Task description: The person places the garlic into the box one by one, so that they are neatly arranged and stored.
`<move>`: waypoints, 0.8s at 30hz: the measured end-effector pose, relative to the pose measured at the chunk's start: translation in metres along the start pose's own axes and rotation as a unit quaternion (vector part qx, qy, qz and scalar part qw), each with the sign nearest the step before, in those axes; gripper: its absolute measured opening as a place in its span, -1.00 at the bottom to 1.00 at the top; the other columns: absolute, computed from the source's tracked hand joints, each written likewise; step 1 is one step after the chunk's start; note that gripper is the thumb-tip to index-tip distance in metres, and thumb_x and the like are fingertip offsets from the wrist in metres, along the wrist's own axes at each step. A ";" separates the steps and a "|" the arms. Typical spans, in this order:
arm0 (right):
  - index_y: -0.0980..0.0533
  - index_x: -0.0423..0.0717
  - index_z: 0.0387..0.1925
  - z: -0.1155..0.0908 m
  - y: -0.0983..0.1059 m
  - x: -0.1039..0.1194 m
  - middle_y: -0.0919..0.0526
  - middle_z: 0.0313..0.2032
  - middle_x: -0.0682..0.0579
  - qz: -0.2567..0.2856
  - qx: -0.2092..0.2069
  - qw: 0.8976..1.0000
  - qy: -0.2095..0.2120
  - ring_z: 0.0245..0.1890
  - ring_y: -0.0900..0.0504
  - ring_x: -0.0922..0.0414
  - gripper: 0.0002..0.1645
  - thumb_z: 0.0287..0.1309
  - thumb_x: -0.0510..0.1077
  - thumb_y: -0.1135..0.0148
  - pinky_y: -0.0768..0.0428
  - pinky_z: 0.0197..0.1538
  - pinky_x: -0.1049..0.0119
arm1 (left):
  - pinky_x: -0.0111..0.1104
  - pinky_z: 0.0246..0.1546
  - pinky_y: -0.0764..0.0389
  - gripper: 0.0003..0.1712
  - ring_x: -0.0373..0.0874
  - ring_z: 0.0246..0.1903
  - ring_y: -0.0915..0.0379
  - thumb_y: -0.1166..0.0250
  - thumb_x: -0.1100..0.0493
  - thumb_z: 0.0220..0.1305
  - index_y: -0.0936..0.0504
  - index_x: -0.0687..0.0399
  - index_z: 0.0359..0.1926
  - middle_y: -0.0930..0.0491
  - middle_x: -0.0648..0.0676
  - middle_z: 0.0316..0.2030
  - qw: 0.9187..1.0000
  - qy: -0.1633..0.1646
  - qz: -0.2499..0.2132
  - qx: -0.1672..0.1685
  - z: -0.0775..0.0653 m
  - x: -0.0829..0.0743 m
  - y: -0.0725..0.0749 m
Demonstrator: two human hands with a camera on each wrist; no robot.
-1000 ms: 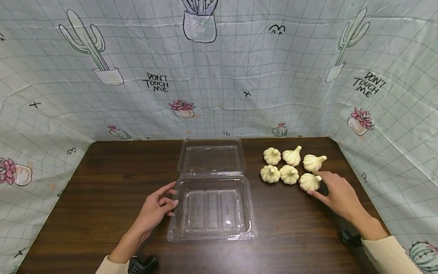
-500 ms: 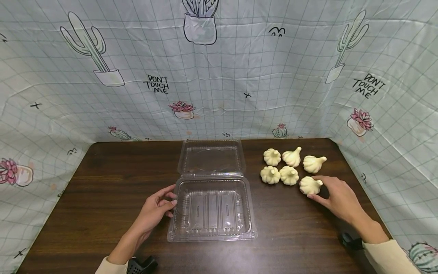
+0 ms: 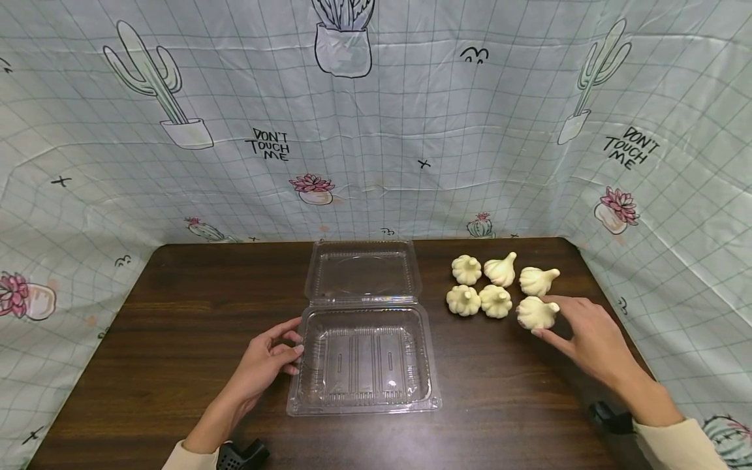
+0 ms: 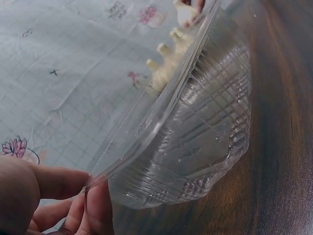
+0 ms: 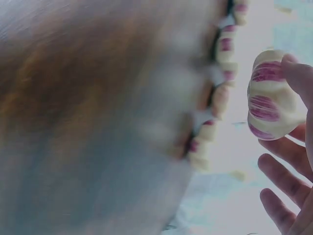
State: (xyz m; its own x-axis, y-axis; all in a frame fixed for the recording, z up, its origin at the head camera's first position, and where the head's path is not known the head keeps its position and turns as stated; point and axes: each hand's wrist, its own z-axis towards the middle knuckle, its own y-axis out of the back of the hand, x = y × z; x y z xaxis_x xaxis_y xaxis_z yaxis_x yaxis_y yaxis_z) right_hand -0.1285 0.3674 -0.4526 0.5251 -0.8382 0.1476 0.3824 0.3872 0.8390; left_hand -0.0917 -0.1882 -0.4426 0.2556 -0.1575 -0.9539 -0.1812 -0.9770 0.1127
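Note:
My right hand [image 3: 596, 336] pinches a garlic bulb [image 3: 537, 313] between thumb and fingers, at the right of the table. In the right wrist view this garlic bulb [image 5: 271, 98] shows purple streaks and hangs clear of the table. My left hand [image 3: 267, 356] grips the left rim of a clear plastic clamshell container [image 3: 364, 359], whose lid [image 3: 364, 271] lies folded back behind it. The left wrist view shows thumb and fingers [image 4: 63, 183] pinching the thin rim, with nothing inside the container. Several more garlic bulbs [image 3: 496, 301] sit in two rows right of the container.
A dark wooden table [image 3: 205, 294] carries everything. Behind and beside it hangs a pale gridded curtain [image 3: 388, 117] printed with cacti and words. Dark wrist devices [image 3: 242, 454] are strapped below each hand.
My right hand has closed on the nearest right garlic bulb and raised it slightly, shifting a little right. My left hand and the container stay where they were.

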 end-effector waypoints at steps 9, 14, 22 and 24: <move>-0.62 -0.18 0.15 0.025 0.011 0.025 -0.75 -0.02 -0.12 0.001 -0.011 0.999 0.043 -0.06 -0.66 -0.20 -0.02 0.41 0.59 0.15 -0.53 -0.09 -0.20 | -0.41 -0.31 -0.71 -0.31 -0.22 -0.37 -0.56 -0.22 0.41 0.50 -0.25 0.37 0.56 -0.46 0.19 0.06 1.000 0.002 -0.001 -0.005 0.000 0.001 0.000; -0.62 -0.18 0.15 0.039 0.012 0.040 -0.76 -0.03 -0.12 -0.003 -0.018 0.997 0.076 -0.07 -0.67 -0.23 -0.07 0.46 0.55 0.12 -0.56 -0.05 -0.22 | -0.43 -0.32 -0.71 -0.31 -0.24 -0.37 -0.55 -0.22 0.42 0.49 -0.26 0.39 0.56 -0.46 0.21 0.06 1.000 -0.004 -0.004 -0.005 0.000 0.001 0.000; -0.63 -0.13 0.15 0.059 0.008 0.059 -0.74 -0.05 -0.07 0.010 -0.026 0.992 0.122 -0.05 -0.68 -0.14 -0.13 0.46 0.53 0.07 -0.58 -0.02 -0.12 | -0.44 -0.33 -0.70 -0.31 -0.25 -0.37 -0.54 -0.22 0.42 0.49 -0.25 0.39 0.56 -0.45 0.20 0.06 1.000 -0.004 -0.006 -0.001 0.000 0.002 0.001; -0.63 -0.13 0.16 0.064 0.006 0.065 -0.74 -0.05 -0.07 0.015 -0.029 0.991 0.131 -0.06 -0.67 -0.14 -0.15 0.46 0.51 0.06 -0.59 -0.02 -0.12 | -0.44 -0.33 -0.70 -0.31 -0.25 -0.36 -0.54 -0.21 0.42 0.49 -0.25 0.39 0.56 -0.45 0.20 0.06 1.000 -0.004 -0.007 -0.001 0.000 0.001 0.001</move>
State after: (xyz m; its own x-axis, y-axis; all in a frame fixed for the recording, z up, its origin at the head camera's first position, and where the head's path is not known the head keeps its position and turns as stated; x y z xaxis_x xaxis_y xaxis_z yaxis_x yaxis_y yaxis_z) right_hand -0.1410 0.2910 -0.4044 0.7136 -0.7001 0.0253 0.4019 0.4387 0.8038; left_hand -0.0915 -0.1892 -0.4438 0.2506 -0.1433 -0.9574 -0.1763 -0.9792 0.1004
